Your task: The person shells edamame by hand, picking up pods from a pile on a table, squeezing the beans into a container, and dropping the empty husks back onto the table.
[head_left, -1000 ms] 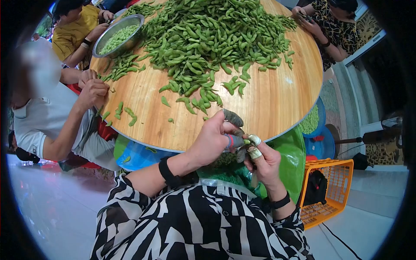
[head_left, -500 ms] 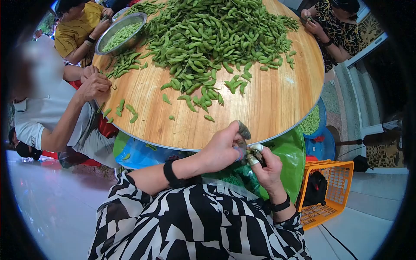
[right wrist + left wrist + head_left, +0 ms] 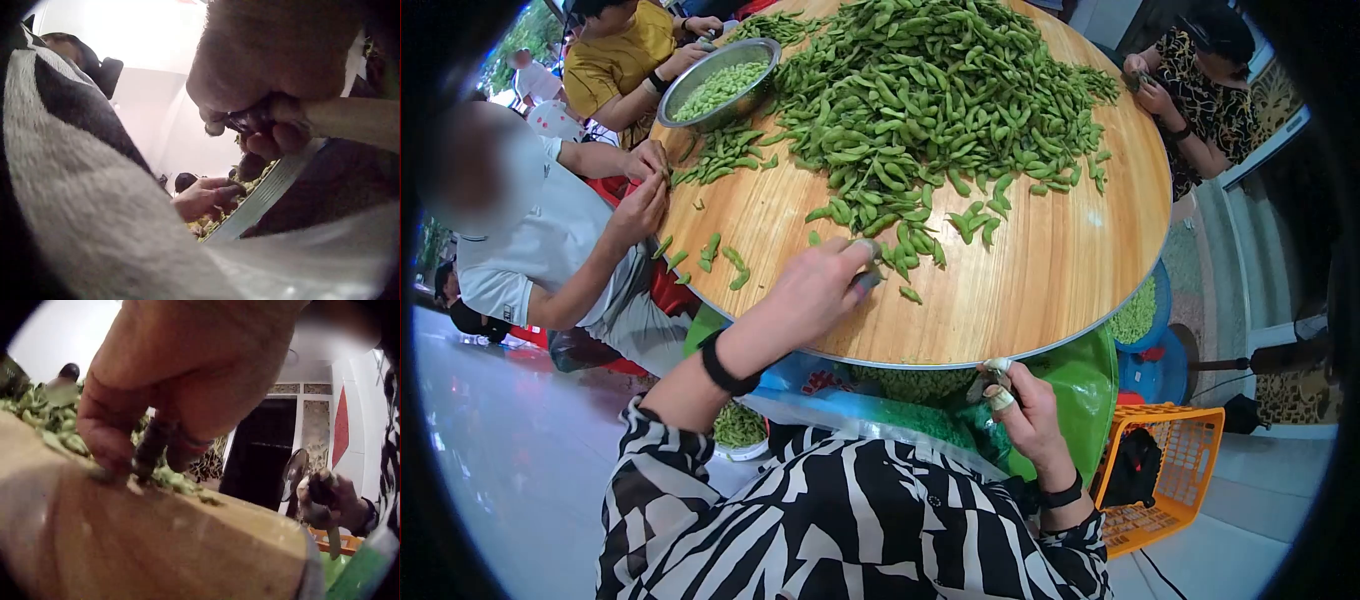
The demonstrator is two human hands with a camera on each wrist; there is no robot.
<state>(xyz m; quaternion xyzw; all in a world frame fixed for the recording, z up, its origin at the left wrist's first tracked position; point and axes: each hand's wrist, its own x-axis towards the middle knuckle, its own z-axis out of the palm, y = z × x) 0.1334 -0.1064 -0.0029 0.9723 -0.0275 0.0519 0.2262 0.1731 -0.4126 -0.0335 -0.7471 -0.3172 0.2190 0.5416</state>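
Over the wooden table (image 3: 1040, 290), my left hand (image 3: 815, 290) reaches down beside the near edge of a big heap of green pods (image 3: 930, 100). Its covered fingertips are bent toward the tabletop; the left wrist view shows the hand (image 3: 181, 375) low over the wood, with pods (image 3: 56, 419) behind, and no clear hold on one. My right hand (image 3: 1032, 410), with pale wraps on its fingers, stays at the table's near edge. In the right wrist view the hand (image 3: 269, 69) curls round a small dark shiny thing (image 3: 250, 119); a pale strip (image 3: 335, 542) hangs below it in the left wrist view.
A metal bowl of shelled beans (image 3: 720, 90) stands at the table's far left. Loose pods (image 3: 738, 268) lie at the left. Blue basins (image 3: 1155, 375) and an orange crate (image 3: 1165, 480) are at the right. Other people sit around the table.
My left hand has parted from the right hand and moved up and left over the table, toward the pods. The right hand has shifted slightly down and right. The head view has tilted and shifted.
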